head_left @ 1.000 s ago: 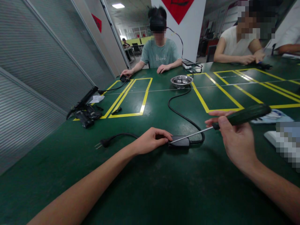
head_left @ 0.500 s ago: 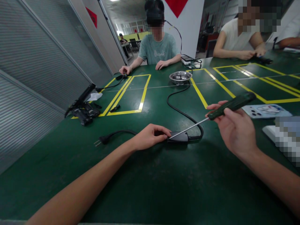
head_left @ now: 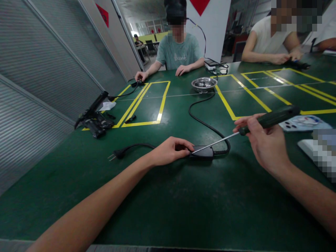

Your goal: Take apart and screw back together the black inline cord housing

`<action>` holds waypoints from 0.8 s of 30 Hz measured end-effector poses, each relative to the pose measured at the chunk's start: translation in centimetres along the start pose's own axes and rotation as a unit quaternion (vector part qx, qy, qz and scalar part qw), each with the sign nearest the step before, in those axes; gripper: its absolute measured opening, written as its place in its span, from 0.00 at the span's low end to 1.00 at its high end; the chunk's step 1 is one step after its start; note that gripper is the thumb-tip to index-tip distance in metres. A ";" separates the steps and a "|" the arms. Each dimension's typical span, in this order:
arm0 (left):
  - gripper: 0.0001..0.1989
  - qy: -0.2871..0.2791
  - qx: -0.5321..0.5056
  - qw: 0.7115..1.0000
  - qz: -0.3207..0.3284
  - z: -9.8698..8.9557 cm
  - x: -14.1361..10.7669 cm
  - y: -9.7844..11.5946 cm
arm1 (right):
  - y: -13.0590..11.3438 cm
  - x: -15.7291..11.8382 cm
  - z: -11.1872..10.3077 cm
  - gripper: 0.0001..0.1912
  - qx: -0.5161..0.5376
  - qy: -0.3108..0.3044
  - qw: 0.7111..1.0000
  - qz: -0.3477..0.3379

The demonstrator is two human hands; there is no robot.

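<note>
A small black box (head_left: 202, 152) lies on the green table, with a cord leaving each end. My left hand (head_left: 172, 151) pinches its left end between thumb and fingers. In my right hand (head_left: 267, 140) is a screwdriver (head_left: 273, 119) with a dark green handle, held aslant. Its thin metal shaft runs down to the left, and the tip meets the box beside my left fingertips. Whether the tip sits in a screw or a seam is too small to tell. The left cord ends in a two-pin plug (head_left: 118, 154); the right cord (head_left: 201, 119) curves away toward a metal bowl.
The shiny metal bowl (head_left: 204, 84) holds small dark items. Black parts (head_left: 97, 124) are heaped at the left, near a small black piece (head_left: 130, 119). A phone (head_left: 306, 123) lies beyond my right hand. Two people (head_left: 180, 52) sit across the table, hands on it.
The screwdriver's handle has swung right and slightly lower, with my right hand moving along. My left hand keeps its hold on the box. The whole view has shifted slightly.
</note>
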State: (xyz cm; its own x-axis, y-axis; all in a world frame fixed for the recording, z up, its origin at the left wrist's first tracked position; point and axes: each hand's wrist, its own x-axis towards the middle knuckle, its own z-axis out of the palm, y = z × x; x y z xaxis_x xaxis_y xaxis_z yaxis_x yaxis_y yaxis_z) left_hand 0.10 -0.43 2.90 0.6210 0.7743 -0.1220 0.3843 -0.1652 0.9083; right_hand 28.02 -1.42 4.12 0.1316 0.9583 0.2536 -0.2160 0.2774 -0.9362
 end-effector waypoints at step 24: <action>0.07 0.003 0.016 1.000 0.000 0.0 0.0 0.2 | 0.2 -0.4 0.4 0.04 -0.052 -0.006 0.997 -0.048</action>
State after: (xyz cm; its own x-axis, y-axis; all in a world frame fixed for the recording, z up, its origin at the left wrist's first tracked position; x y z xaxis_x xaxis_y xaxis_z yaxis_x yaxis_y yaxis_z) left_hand 0.16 -0.51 3.05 0.6167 0.7781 -0.1193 0.4061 -0.1847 0.8950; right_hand 27.52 -1.71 3.90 0.1349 0.9289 0.3450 -0.1012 0.3593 -0.9277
